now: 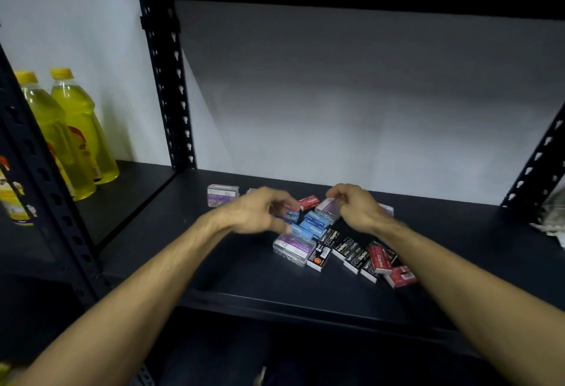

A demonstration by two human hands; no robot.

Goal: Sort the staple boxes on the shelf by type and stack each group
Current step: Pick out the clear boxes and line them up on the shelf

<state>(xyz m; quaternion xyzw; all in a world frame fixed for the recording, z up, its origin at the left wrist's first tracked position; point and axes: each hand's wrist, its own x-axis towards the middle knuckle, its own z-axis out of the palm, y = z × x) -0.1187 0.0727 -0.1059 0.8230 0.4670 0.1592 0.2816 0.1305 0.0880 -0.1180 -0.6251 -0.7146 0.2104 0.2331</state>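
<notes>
A jumble of small boxes lies on the dark shelf (244, 275): blue boxes (315, 223), black staple boxes (351, 251), red boxes (382, 258) and clear purple-labelled paper clip boxes (293, 246). My left hand (260, 211) hovers over the pile's left side, fingers curled around a small blue box (292, 212). My right hand (357, 206) pinches a purple-labelled clear box (328, 206) at the pile's back. One more purple-labelled box (222, 193) stands apart at the back left. A red box (308, 201) lies between my hands.
Two yellow bottles (76, 128) stand in the neighbouring bay at the left, behind a perforated upright post (171, 85). Another post (538, 162) rises at the right, with crumpled packaging (555, 211) beside it. A white wall backs the shelf.
</notes>
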